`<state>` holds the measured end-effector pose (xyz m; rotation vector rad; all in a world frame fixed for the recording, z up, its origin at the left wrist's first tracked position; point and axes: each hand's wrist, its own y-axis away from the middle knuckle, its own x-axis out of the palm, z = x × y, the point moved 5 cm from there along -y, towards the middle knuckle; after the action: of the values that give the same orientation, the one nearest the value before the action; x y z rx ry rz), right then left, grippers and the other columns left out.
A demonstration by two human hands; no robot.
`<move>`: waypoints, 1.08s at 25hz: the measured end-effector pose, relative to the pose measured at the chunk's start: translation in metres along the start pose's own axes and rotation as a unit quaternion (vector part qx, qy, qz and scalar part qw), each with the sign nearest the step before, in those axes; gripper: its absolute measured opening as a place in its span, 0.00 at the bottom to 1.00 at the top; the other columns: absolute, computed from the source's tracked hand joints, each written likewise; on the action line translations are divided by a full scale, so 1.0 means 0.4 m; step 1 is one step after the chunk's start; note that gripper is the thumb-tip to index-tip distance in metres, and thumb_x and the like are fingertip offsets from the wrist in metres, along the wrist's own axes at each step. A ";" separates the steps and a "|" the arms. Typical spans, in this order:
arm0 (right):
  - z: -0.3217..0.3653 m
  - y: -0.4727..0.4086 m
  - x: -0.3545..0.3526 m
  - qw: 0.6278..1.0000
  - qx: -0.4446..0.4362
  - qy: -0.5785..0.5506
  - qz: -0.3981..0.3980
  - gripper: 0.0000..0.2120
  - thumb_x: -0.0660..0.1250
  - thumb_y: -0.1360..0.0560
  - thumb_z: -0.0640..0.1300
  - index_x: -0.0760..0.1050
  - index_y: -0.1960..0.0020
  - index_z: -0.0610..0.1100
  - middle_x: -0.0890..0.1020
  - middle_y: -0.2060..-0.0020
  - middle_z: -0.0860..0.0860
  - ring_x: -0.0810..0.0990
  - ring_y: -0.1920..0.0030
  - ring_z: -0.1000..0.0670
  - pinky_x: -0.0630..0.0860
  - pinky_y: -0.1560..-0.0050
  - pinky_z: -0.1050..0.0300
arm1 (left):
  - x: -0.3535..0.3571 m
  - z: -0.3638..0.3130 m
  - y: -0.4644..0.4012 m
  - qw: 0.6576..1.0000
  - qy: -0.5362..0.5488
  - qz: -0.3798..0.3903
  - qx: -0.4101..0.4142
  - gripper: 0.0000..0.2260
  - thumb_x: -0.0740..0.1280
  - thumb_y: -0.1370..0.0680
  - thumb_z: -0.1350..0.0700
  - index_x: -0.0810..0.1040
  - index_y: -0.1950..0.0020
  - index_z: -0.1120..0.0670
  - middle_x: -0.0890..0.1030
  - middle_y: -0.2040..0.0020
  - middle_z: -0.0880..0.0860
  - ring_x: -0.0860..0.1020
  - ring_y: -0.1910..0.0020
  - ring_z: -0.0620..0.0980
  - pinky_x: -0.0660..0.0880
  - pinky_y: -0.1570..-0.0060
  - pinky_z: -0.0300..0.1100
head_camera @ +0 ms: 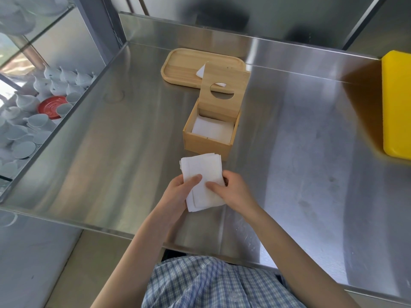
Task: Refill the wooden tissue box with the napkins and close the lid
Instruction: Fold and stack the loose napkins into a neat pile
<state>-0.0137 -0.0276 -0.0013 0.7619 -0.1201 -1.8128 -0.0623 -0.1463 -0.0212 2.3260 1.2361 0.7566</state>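
Napkins [202, 182], a loose white stack, sit between both hands just above the near edge of the steel counter [115, 152]. Nearest the camera is a blue plaid shirt [213, 283], with two bare forearms reaching forward from it. The left hand [178, 192] is curled around the stack's left edge, thumb lying across the top sheet and the fingers hidden underneath. The right hand [231, 190] grips the right edge the same way, its thumb pressed on the top sheet close to the left thumb. The stack's far end sticks out beyond the fingers and its sheets are slightly fanned, the corners not lined up.

Just beyond that far end, nearly touching it in this view, stands the wooden tissue box [208, 141], square and open. More white napkins [212, 130] lie inside, filling the bottom but well below the rim. Its lid [223, 90] is tipped upright at the back edge of the box, with an oval hole through the middle.

Behind the lid a shallow wooden tray [178, 70] rests on the counter, and a white napkin corner [201, 71] shows on it beside the lid. Far right, a yellow board [397, 103] lies at the counter's edge. To the left, a glass shelf holds white cups [37, 121] and a red saucer [51, 106].
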 end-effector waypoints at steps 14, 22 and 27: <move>-0.032 0.014 -0.017 0.995 0.066 -0.072 -0.033 0.22 0.67 0.26 0.52 0.69 0.36 0.42 0.76 0.50 0.52 0.76 0.49 0.52 0.73 0.50 0.59 | -0.037 -0.022 0.003 0.992 0.095 -0.057 0.065 0.07 0.61 0.22 0.61 0.76 0.45 0.57 0.81 0.51 0.55 0.81 0.55 0.52 0.79 0.52 0.49; -0.043 0.036 0.068 0.932 0.134 -0.325 0.086 0.17 0.67 0.25 0.45 0.73 0.38 0.44 0.81 0.45 0.45 0.79 0.49 0.48 0.77 0.56 0.61 | -0.004 -0.022 0.019 0.980 0.163 -0.005 0.110 0.11 0.60 0.21 0.62 0.73 0.39 0.58 0.81 0.48 0.55 0.81 0.51 0.52 0.81 0.54 0.44; -0.043 0.035 0.029 0.961 0.085 -0.262 0.022 0.09 0.65 0.24 0.40 0.73 0.44 0.46 0.81 0.50 0.50 0.79 0.51 0.53 0.78 0.54 0.63 | -0.023 -0.032 0.026 0.986 0.106 -0.026 0.130 0.07 0.62 0.23 0.61 0.77 0.47 0.56 0.85 0.56 0.51 0.83 0.56 0.47 0.81 0.59 0.39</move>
<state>0.0050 -0.0384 -0.0140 0.3724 -0.6418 -1.9400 -0.0680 -0.1586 -0.0080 2.4544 1.5655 0.8907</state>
